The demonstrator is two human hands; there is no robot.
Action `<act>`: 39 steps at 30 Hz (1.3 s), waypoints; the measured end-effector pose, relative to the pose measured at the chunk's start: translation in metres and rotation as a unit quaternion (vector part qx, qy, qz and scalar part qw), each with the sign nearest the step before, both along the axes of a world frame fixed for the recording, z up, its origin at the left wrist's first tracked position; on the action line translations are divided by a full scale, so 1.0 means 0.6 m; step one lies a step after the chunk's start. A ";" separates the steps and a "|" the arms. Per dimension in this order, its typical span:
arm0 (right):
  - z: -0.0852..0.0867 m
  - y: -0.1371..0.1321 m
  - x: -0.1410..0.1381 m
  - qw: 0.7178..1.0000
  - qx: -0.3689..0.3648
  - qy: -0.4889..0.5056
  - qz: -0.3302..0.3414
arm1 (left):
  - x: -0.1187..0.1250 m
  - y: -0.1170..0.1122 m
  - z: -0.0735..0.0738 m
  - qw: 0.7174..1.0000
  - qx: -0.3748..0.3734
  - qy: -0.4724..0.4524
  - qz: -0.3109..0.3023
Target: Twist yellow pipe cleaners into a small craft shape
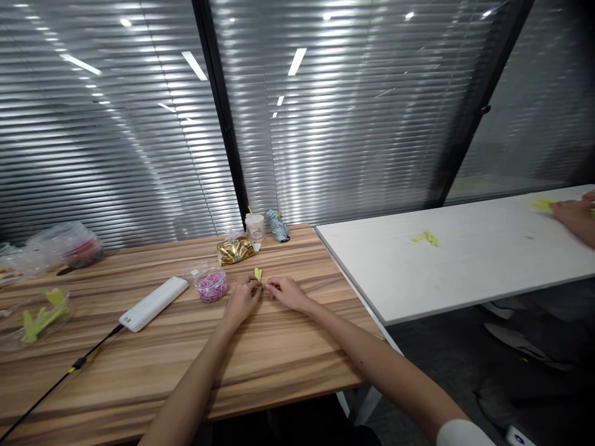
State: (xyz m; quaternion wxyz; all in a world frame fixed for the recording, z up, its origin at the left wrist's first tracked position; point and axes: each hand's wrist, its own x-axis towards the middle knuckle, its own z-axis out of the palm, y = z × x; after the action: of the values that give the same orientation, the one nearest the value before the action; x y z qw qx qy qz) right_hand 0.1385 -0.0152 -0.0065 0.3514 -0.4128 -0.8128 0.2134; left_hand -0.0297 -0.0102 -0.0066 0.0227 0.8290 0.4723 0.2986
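My left hand [243, 297] is closed in a pinch on a small yellow-green piece [258, 273], whose tip sticks up above the fingers. Facing it, my right hand [285, 292] has thumb and fingertips pressed together at the lower end of that piece. What the right fingertips grip is too small to tell. Both hands rest low over the wood-grain table [279, 353]. Just left of my left hand stands a clear round tub [211, 285] of small pink and purple rings, possibly rubber bands.
Behind the hands are a gold packet [235, 250], a paper cup [255, 228] and a blue crumpled wrapper [277, 225]. Leftward lie a white power strip [153, 303] with its cable and yellow pieces [44, 319] in clear plastic. A co-worker's hand [576, 217] is over the white table [446, 272].
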 end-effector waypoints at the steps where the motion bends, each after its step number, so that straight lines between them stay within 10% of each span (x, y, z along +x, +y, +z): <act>1: 0.000 0.000 0.000 1.000 0.003 -0.001 -0.002 | 0.000 0.000 0.000 1.000 -0.001 0.000 -0.001; 39: -0.001 -0.002 0.000 1.000 0.014 -0.020 -0.006 | 0.005 -0.006 0.008 1.000 0.001 0.001 -0.014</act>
State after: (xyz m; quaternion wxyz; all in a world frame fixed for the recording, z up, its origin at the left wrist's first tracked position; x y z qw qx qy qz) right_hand 0.1385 -0.0165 -0.0070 0.3418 -0.4167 -0.8202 0.1921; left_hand -0.0269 -0.0139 -0.0015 0.0258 0.8359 0.4604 0.2976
